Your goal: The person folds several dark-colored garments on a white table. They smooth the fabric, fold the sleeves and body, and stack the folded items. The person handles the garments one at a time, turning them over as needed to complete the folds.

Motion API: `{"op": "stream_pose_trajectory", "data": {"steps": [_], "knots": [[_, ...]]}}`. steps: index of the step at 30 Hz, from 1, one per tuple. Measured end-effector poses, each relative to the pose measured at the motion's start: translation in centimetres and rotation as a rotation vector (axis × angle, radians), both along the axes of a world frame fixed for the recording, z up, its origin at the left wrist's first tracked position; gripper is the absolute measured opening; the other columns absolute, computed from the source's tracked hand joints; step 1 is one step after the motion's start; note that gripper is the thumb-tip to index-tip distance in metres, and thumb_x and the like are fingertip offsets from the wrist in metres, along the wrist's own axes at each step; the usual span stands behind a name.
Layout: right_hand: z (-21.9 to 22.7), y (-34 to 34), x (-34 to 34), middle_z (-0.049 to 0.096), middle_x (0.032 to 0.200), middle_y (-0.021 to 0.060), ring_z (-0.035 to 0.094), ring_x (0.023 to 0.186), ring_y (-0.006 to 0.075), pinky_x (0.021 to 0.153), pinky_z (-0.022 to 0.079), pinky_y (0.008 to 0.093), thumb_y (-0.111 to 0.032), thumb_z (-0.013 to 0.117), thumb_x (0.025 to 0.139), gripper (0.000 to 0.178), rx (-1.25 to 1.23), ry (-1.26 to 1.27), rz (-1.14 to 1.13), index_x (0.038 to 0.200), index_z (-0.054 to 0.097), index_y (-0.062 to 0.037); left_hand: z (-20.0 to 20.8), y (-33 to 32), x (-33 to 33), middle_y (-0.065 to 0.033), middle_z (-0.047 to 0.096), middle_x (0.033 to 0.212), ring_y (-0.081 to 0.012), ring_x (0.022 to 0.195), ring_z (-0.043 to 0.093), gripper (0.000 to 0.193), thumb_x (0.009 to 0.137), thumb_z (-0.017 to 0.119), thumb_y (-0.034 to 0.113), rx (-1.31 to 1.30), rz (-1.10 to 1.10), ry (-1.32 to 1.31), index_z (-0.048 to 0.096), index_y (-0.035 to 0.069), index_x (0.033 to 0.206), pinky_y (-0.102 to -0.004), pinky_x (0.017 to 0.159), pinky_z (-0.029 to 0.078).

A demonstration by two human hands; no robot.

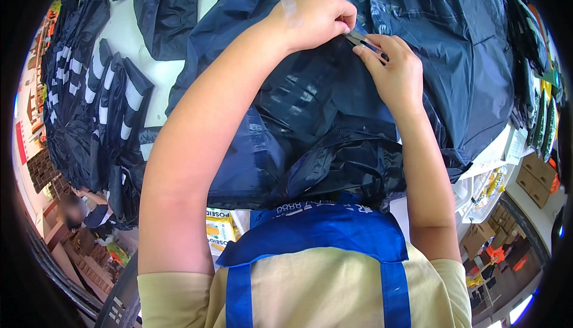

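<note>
A large dark navy garment (298,86) of thin shiny cloth lies spread and crumpled in front of me. My left hand (313,18) is over its upper middle, thumb and fingers pinched together; what is between them is too small or hidden to make out. A clear strip of tape sticks to the back of that hand. In my right hand (399,71) is a pair of thread snips (356,37), gripped between thumb and fingers. The blades point up and left, with their tips close to my left fingertips. A zipper (358,131) runs along the garment's nearer fold.
More dark garments with white bands (107,95) hang and lie along the left of the white table (161,77). Folded dark clothing (528,42) is stacked at the right edge. White plastic baskets (477,191) sit below right; another person (89,212) is at lower left.
</note>
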State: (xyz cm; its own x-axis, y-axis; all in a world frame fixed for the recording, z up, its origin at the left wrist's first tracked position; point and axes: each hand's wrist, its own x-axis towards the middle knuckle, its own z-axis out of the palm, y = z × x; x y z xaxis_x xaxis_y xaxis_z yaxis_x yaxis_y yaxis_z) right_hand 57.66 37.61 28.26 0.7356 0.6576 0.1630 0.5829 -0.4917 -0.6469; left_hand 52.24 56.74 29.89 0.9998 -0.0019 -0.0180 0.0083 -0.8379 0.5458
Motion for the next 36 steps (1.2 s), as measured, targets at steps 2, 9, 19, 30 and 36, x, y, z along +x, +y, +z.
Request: {"op": "stream_pose_trajectory", "data": {"steps": [2,9,19,30,36], "knots": [[-0.1,0.1,-0.2,0.065,0.083,0.011,0.065,0.073,0.0266,0.065,0.051,0.0339,-0.028,0.073,0.077,0.028,0.024,0.006,-0.018,0.093,0.07,-0.0045,0.2,0.0,-0.1,-0.0076,0.063,0.085,-0.024,0.08,0.062,0.01,0.083,0.063,0.016,-0.008,0.01,-0.004,0.066,0.008,0.087,-0.0325,0.07,0.049],[-0.4,0.2,-0.5,0.065,0.082,0.0109,0.066,0.073,0.0264,0.065,0.051,0.0335,-0.025,0.073,0.078,0.025,0.065,0.012,-0.051,0.091,0.07,-0.0046,-0.6,0.5,0.2,-0.0063,0.061,0.084,-0.0207,0.077,0.06,0.008,0.084,0.064,0.014,-0.138,0.019,-0.014,0.066,0.007,0.086,-0.0302,0.071,0.048],[0.2,0.0,-0.2,0.066,0.086,0.0125,0.067,0.077,0.0261,0.068,0.053,0.032,-0.025,0.073,0.078,0.027,0.053,0.08,-0.046,0.094,0.07,-0.0033,-0.9,0.6,-0.3,-0.003,0.065,0.078,-0.0122,0.074,0.058,0.012,0.087,0.063,0.016,-0.335,0.183,0.064,0.068,0.005,0.089,-0.026,0.071,0.046],[0.5,0.3,0.1,0.067,0.089,0.0135,0.067,0.08,0.0268,0.071,0.053,0.0329,-0.026,0.074,0.077,0.03,0.04,0.126,-0.053,0.094,0.07,-0.0021,-0.7,0.5,-0.4,0.0,0.062,0.076,-0.0091,0.072,0.055,0.012,0.088,0.063,0.016,-0.397,0.21,0.083,0.068,0.005,0.089,-0.0244,0.07,0.044],[0.3,0.5,0.1,0.067,0.089,0.0136,0.067,0.079,0.0269,0.071,0.052,0.0326,-0.026,0.073,0.077,0.029,0.065,0.155,-0.041,0.093,0.07,-0.0018,-0.7,0.2,-0.5,-0.0011,0.064,0.079,-0.01,0.075,0.057,0.011,0.088,0.063,0.015,-0.386,0.227,0.075,0.068,0.005,0.09,-0.0248,0.073,0.046]]}}
